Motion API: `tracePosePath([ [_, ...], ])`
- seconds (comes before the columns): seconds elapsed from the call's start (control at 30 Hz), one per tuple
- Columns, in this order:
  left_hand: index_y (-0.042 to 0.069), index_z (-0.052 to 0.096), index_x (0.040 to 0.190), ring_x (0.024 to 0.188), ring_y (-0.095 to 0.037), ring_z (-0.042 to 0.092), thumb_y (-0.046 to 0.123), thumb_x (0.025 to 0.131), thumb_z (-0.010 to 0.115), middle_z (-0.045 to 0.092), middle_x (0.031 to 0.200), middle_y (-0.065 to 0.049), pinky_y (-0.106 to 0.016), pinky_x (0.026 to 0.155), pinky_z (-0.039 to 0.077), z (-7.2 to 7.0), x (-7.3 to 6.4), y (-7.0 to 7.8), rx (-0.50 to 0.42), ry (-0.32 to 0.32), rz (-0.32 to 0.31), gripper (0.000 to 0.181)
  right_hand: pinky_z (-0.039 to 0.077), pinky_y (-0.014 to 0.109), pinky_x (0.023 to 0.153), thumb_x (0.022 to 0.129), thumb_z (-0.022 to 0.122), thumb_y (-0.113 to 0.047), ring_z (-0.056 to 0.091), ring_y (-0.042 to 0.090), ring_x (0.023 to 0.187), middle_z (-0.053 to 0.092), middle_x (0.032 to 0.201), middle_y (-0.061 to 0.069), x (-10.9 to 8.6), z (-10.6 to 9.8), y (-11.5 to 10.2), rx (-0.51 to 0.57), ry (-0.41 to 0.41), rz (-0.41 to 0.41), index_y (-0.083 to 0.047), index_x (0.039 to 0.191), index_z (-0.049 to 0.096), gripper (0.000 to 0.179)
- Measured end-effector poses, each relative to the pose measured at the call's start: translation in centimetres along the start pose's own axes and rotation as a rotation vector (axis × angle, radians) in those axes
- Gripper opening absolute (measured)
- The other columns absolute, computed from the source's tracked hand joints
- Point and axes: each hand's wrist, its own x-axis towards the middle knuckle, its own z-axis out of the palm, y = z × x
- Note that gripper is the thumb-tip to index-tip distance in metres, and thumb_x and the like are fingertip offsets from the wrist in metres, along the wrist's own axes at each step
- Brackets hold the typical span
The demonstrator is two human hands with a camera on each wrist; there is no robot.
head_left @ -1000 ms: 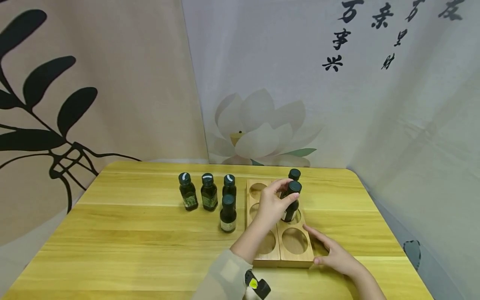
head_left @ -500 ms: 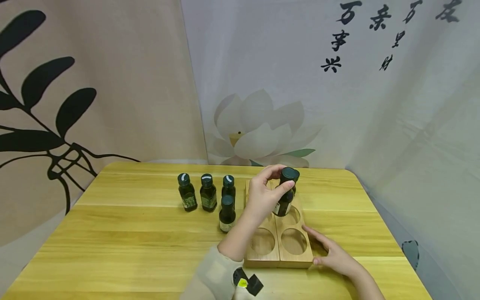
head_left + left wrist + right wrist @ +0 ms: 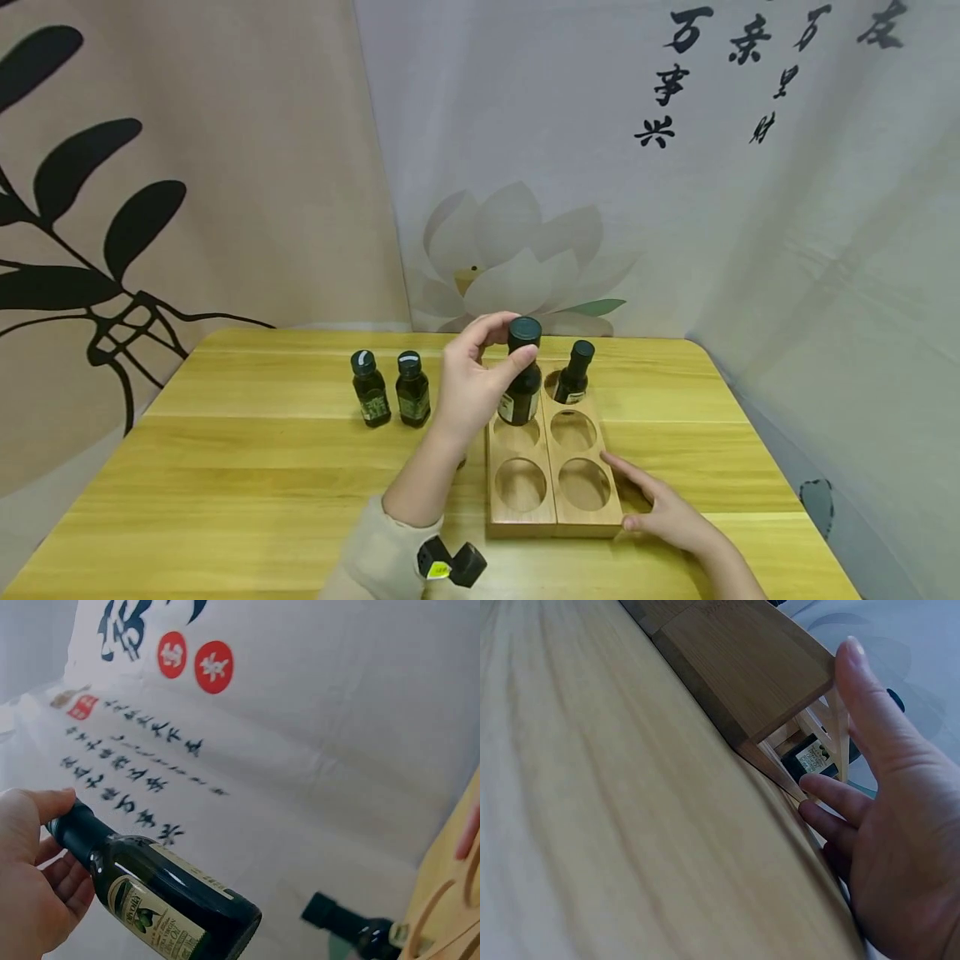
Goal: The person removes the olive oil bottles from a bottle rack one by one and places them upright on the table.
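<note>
Fingers of the left hand (image 3: 471, 379) pinch the bottle (image 3: 524, 382) by its capped neck above the wooden rack (image 3: 522, 530); those of the right hand (image 3: 669, 512) extend loosely at its edge. Probably glass: stiff, weighty, slippery, breakable, best held there.

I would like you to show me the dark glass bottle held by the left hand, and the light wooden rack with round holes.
Held dark glass bottle (image 3: 169, 889): left wrist view, on its body.
Light wooden rack with round holes (image 3: 551, 457): head view, on its bare top between holes.
</note>
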Motion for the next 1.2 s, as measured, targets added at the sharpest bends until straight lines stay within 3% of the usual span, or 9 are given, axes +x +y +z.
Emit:
tracePosePath([
  [0.2,-0.003,0.066,0.109,0.086,-0.021,0.060,0.003,0.081,0.076,0.064,0.095,-0.010,-0.025,0.072,0.051,-2.4,0.4,0.3,0.016,0.054,0.031,0.030,0.022,0.015,0.104,0.086,0.073,-0.028,0.026,0.004,0.136,0.030,0.154,0.004,0.0,0.0,0.0,-0.023,0.008,0.011,-0.016,0.151,0.030,0.079],
  [0.63,-0.007,0.066,0.107,0.083,-0.020,0.056,-0.006,0.079,0.075,0.063,0.093,-0.011,-0.020,0.069,0.050,-7.1,0.4,0.6,0.058,0.185,0.027,0.030,0.023,0.016,0.104,0.086,0.073,-0.032,0.028,0.004,0.135,0.031,0.153,0.003,0.0,0.2,0.0,-0.043,0.010,-0.004,-0.015,0.151,0.030,0.080],
  [0.73,-0.009,0.066,0.107,0.083,-0.020,0.056,-0.008,0.078,0.074,0.063,0.093,-0.009,-0.021,0.074,0.049,-7.9,0.3,0.7,0.064,0.207,0.025,0.030,0.022,0.016,0.104,0.086,0.072,-0.033,0.027,0.005,0.136,0.030,0.153,0.003,0.0,0.2,0.0,-0.040,0.011,-0.004,-0.015,0.152,0.029,0.081],
  [1.0,-0.008,0.066,0.106,0.085,-0.018,0.058,-0.008,0.078,0.074,0.065,0.091,-0.002,-0.022,0.078,0.049,-10.0,-0.3,0.3,0.113,0.246,0.000,0.029,0.023,0.017,0.104,0.085,0.073,-0.035,0.027,0.005,0.136,0.030,0.154,0.002,0.0,0.2,0.0,-0.048,0.017,0.011,-0.017,0.152,0.030,0.081],
  [1.2,-0.007,0.066,0.107,0.087,-0.018,0.058,-0.006,0.079,0.075,0.064,0.091,-0.001,-0.024,0.081,0.048,-11.1,-1.4,-0.6,0.137,0.262,-0.055,0.030,0.023,0.017,0.104,0.085,0.073,-0.032,0.027,0.005,0.136,0.030,0.153,0.003,0.1,0.1,0.1,-0.050,0.012,0.005,-0.016,0.152,0.030,0.081],
])
